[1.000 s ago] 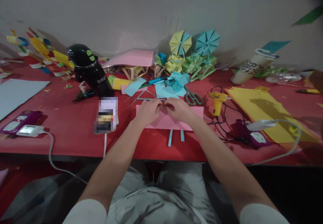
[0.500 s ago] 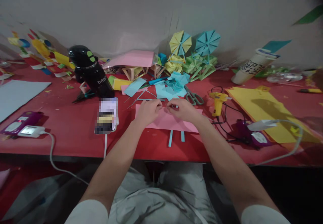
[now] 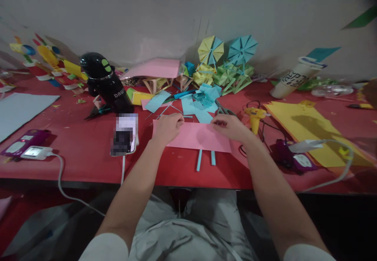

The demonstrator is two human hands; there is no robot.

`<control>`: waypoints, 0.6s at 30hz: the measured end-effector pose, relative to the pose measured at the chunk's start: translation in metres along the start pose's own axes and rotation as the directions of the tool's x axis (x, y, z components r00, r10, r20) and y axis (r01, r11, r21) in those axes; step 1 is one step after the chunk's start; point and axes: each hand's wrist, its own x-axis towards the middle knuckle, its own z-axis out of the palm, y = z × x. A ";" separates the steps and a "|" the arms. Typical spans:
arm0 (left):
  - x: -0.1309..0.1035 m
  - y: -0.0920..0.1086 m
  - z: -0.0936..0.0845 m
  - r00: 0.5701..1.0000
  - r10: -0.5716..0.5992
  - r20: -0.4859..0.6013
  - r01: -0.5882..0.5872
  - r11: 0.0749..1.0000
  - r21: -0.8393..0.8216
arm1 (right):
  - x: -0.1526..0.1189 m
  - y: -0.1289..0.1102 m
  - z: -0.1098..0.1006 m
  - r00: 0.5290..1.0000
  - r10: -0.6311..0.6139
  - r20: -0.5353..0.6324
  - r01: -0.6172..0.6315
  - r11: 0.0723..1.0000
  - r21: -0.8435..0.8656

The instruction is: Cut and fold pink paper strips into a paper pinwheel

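A pink paper sheet (image 3: 200,137) lies across the red table in front of me. My left hand (image 3: 171,126) has its fingers closed at the sheet's far edge, left of the middle. At the same far edge, farther right, my right hand (image 3: 228,125) pinches the paper. Two narrow blue strips, a left one (image 3: 199,161) and a right one (image 3: 213,158), stick out from under the sheet's near edge. Beyond it lie light blue paper pieces (image 3: 204,115), and scissors (image 3: 225,109) partly covered by my right hand.
A black bottle (image 3: 107,86) and a phone (image 3: 125,135) stand at left. Folded paper umbrellas (image 3: 242,50) rest by the wall. A yellow glue gun (image 3: 255,115) with cables, yellow sheets (image 3: 312,131) and a cup (image 3: 294,78) are at right.
My hands have moved apart along the far edge, the right one to the right. The pink sheet has shifted slightly left, and more of its surface shows.
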 end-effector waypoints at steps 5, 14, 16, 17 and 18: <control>0.001 -0.004 -0.003 0.999 -0.041 -0.004 0.041 0.999 0.034 | -0.010 0.015 -0.007 0.996 0.038 -0.077 -0.039 0.999 -0.012; 0.000 -0.005 -0.004 0.999 -0.052 -0.010 0.052 0.998 0.029 | -0.017 0.024 -0.010 0.977 0.083 -0.196 -0.095 0.994 -0.057; 0.001 -0.004 -0.005 0.997 -0.073 -0.010 0.074 0.997 0.031 | -0.017 0.023 -0.011 0.973 0.093 -0.212 -0.105 0.994 -0.043; 0.001 -0.003 -0.006 0.997 -0.083 -0.009 0.083 0.996 0.032 | -0.017 0.022 -0.011 0.971 0.099 -0.219 -0.109 0.993 -0.037; 0.001 -0.003 -0.006 0.996 -0.089 -0.007 0.089 0.996 0.033 | -0.017 0.022 -0.012 0.969 0.104 -0.226 -0.114 0.993 -0.032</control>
